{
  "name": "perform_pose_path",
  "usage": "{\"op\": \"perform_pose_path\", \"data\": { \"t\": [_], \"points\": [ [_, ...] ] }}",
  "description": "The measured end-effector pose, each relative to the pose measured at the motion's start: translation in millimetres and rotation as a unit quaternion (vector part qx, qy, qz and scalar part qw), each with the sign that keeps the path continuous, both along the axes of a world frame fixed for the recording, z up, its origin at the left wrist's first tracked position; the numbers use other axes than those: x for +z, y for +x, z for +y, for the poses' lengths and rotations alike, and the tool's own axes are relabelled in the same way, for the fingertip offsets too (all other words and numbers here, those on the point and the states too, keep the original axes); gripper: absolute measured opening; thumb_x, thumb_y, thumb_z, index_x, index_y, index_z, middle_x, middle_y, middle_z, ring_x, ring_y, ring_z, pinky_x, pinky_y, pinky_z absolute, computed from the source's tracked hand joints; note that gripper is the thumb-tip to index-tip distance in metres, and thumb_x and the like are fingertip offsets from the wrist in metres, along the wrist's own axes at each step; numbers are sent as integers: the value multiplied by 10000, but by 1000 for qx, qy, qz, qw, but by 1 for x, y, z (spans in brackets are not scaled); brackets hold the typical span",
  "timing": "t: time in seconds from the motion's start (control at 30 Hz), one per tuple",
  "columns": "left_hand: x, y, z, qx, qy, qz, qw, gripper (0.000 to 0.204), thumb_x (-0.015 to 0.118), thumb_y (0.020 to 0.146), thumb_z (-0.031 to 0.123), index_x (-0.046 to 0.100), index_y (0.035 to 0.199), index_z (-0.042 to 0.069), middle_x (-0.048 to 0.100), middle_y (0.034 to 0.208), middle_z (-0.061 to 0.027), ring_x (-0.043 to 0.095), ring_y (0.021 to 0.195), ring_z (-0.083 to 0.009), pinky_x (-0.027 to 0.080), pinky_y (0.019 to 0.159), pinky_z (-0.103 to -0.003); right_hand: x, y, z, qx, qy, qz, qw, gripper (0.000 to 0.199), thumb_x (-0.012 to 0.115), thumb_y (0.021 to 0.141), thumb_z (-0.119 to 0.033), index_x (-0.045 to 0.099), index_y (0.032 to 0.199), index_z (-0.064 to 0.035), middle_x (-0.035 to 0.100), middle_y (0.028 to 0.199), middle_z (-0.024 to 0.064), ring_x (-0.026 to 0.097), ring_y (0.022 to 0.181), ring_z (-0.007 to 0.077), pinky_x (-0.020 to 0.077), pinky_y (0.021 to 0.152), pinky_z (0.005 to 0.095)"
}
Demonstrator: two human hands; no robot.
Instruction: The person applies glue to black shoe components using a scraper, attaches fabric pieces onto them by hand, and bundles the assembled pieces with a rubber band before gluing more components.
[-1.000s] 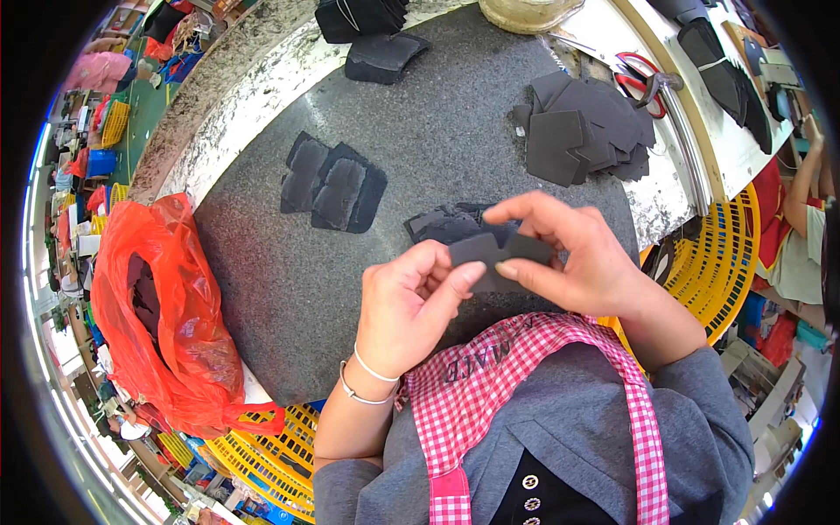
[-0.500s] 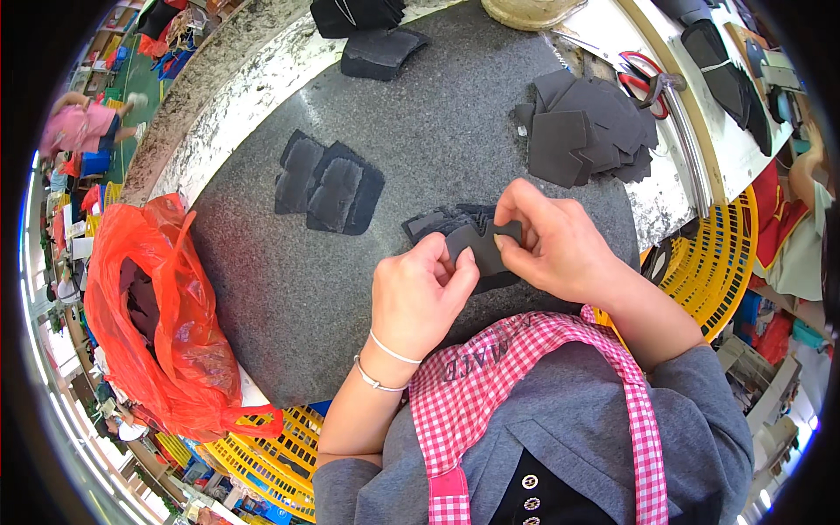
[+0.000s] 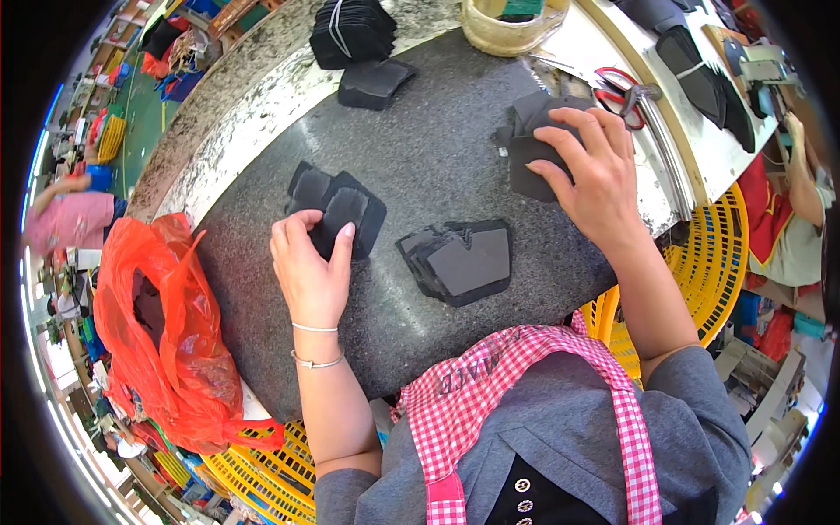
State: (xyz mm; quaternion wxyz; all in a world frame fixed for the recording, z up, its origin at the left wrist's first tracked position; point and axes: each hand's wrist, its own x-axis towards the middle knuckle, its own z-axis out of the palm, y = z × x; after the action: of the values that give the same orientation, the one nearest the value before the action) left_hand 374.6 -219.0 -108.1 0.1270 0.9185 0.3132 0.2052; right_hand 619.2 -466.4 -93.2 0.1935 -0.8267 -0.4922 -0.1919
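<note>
Seemingly steady, the head view shows both hands spread apart on the dark stone surface (image 3: 420, 149). The left hand (image 3: 308, 267) pinches the near edge of a small stack of black pieces (image 3: 346, 210), thumb and fingers closed on it. The right hand (image 3: 595, 175) lies flat, fingers loosely spread over a second pile of black pieces (image 3: 534, 149). Between them sits a fanned stack (image 3: 459, 261). Pulling carelessly could drag several thin pieces at once or skew either stack; the scissors (image 3: 617, 87) lie just beside the right fingertips.
</note>
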Motion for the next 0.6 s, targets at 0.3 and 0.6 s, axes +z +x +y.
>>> {"op": "perform_pose_path", "data": {
  "t": [0.3,0.6],
  "points": [
    [9,-1,-4,-11,-343,-121,931,201,685,936,41,617,1120,-1,657,1115,-84,627,1053,-146,499,926,-290,-11,1,-3,174,0,37,984,268,769,686,-62,600,894,-71,667,987,66,652,1002,264,532,822,362],
    [40,6,-16,-80,-540,-222,808,505,632,930,-24,546,1424,36,650,1219,-62,643,950,-43,437,593,-106,-4,-14,-9,109,77,444,886,194,689,919,45,539,1016,-31,713,992,121,733,958,216,550,871,319]
  ]
}}
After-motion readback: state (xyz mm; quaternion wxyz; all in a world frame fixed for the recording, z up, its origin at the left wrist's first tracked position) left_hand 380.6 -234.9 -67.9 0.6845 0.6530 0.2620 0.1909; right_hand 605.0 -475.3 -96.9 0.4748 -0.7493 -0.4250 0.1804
